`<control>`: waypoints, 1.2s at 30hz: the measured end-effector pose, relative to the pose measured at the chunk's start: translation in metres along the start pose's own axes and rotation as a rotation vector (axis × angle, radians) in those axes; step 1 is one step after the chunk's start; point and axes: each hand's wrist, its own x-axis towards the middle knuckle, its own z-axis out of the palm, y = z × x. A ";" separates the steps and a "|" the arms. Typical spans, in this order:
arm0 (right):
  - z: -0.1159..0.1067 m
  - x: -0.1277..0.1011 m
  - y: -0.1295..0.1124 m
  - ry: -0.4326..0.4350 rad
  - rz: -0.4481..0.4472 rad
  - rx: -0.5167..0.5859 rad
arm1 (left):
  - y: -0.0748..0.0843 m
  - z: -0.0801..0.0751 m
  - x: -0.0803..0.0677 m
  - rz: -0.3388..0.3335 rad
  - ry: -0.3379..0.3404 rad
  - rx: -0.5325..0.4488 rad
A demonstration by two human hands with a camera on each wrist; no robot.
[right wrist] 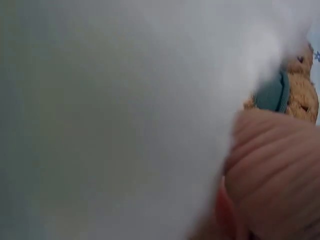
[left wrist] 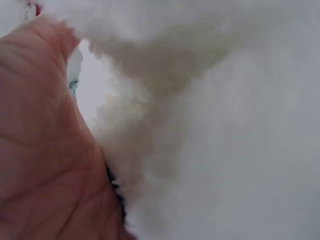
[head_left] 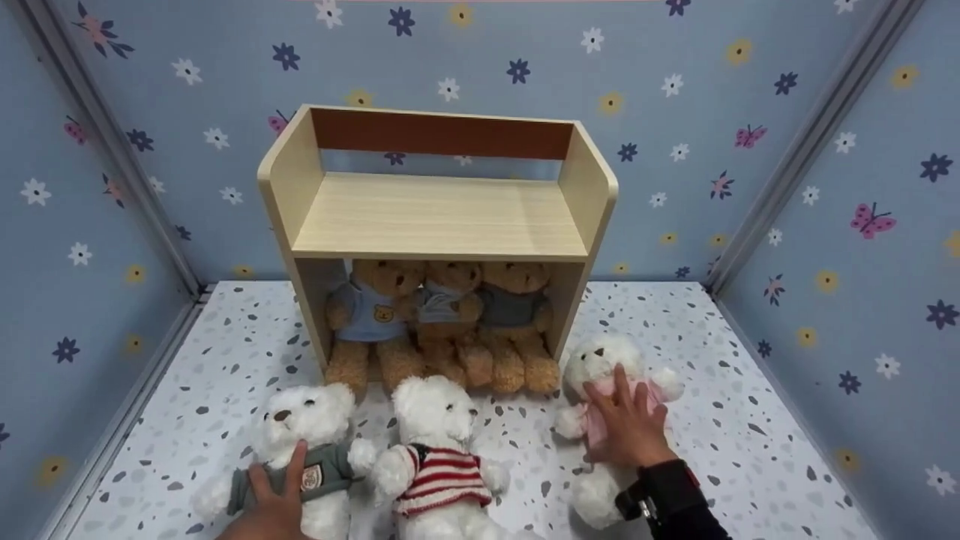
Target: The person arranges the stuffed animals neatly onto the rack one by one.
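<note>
A white teddy bear (head_left: 326,517) in a grey-green hoodie lies at the front left, and my left hand (head_left: 270,499) rests on its chest with straight fingers. In the left wrist view my palm (left wrist: 50,135) lies along white fur. At the right, another white bear (head_left: 600,364) in a pink top leans back under my right hand (head_left: 630,424), whose spread fingers press its front. Blurred white fur (right wrist: 110,115) fills most of the right wrist view. Between these two lies a white bear (head_left: 442,476) in a red-and-white striped sweater, with neither hand on it.
Behind the white bears stands a light wooden shelf (head_left: 442,214). Three brown bears sit side by side in its lower compartment, one in a light blue top (head_left: 371,311) and one in a dark grey top (head_left: 514,307). Flowered blue walls (head_left: 750,97) enclose the speckled white surface (head_left: 720,375).
</note>
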 end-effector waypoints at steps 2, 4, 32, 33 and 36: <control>0.000 0.001 0.002 -0.015 0.002 0.037 | 0.001 -0.002 -0.001 0.018 -0.005 -0.035; 0.002 0.001 0.003 -0.029 0.008 0.070 | 0.002 -0.004 -0.001 0.045 -0.013 -0.099; 0.023 -0.042 0.009 0.042 0.081 0.066 | 0.066 -0.071 -0.069 0.269 0.681 -0.581; 0.024 -0.041 0.008 0.036 0.081 0.061 | 0.075 -0.077 -0.069 0.297 0.714 -0.608; 0.028 -0.037 0.006 0.029 0.073 0.048 | 0.098 -0.098 -0.067 0.370 0.808 -0.650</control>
